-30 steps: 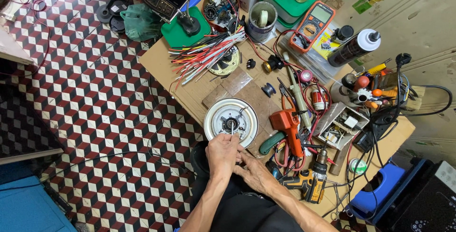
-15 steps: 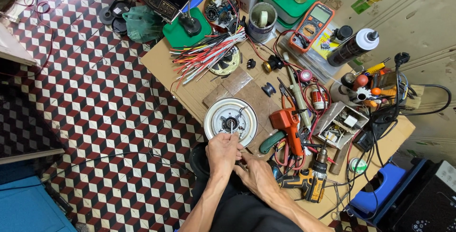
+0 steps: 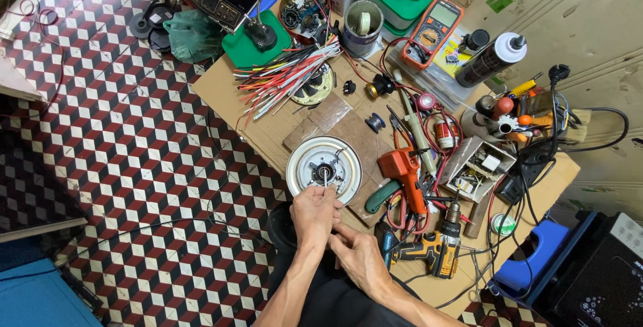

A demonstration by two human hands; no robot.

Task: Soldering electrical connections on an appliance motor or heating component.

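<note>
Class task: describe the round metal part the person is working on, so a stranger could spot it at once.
Start at the cluttered wooden workbench. At its near edge, just beyond the left hand, lies a round white disc with a dark hub. Unlike the orange heat gun beside it, it is flat and circular.

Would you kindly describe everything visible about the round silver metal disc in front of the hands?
The round silver metal disc lies flat on a brown board near the cluttered table's front edge. It has a shiny broad rim, a paler inner face with small parts, and a dark central hub. The left hand touches its near edge, with the right hand close behind.
</note>
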